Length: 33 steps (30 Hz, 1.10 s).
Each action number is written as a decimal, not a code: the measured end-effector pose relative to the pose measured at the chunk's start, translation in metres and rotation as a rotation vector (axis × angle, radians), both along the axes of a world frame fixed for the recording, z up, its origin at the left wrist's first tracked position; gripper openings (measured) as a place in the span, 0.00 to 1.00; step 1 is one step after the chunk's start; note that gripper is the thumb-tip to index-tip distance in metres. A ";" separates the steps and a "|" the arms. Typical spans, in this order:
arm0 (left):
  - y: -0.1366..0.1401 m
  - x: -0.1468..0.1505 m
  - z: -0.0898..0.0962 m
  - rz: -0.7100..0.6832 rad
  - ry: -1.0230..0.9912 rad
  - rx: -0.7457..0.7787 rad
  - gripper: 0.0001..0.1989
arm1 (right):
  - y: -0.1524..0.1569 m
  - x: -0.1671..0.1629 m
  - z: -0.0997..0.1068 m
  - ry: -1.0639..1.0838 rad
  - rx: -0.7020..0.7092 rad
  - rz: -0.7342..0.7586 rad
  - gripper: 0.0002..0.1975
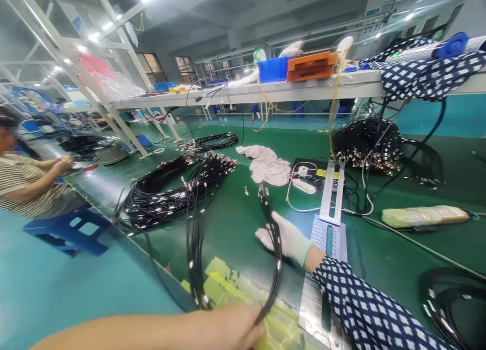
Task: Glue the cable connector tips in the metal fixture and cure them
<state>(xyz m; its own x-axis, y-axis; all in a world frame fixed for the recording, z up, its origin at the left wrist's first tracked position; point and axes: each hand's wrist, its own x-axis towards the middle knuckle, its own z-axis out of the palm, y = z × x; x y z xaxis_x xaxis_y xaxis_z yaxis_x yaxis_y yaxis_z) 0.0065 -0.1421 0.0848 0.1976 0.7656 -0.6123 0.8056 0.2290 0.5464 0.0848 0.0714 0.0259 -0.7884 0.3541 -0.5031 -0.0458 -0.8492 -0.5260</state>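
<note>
My left hand (243,324), bare and a little blurred, reaches in along the bottom edge with its fingers closed round the lower part of a black cable bundle (279,269). Higher on the same bundle, my right hand (290,238) wears a white glove and loosely cups the cables between thumb and fingers. The bundle's metal connector ends (261,190) point away from me, near a small loose connector (246,190) on the green table. Left of my hands, a second strand of cables (195,238) hangs from a large black coil (152,203) toward the table's front edge.
A metal rail fixture (330,233) lies right of my right hand, beside a black box (311,172). Crumpled white cloth (266,165), a wrapped packet (425,216) and more coils (366,142) lie around. A shelf (235,94) spans the back. A seated person (34,178) works at left.
</note>
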 end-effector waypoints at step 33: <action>0.131 0.015 0.120 0.594 -1.193 1.040 0.28 | -0.052 0.085 0.047 0.180 1.110 -0.209 0.29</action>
<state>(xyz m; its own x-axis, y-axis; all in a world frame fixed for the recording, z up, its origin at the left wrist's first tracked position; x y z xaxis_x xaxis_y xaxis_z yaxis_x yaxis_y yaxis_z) 0.0217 -0.0109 0.2049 -0.2979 0.8522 0.4301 -0.1963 -0.4956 0.8461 0.1698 0.0193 0.0729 -0.6905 0.6655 0.2834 -0.2820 0.1130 -0.9527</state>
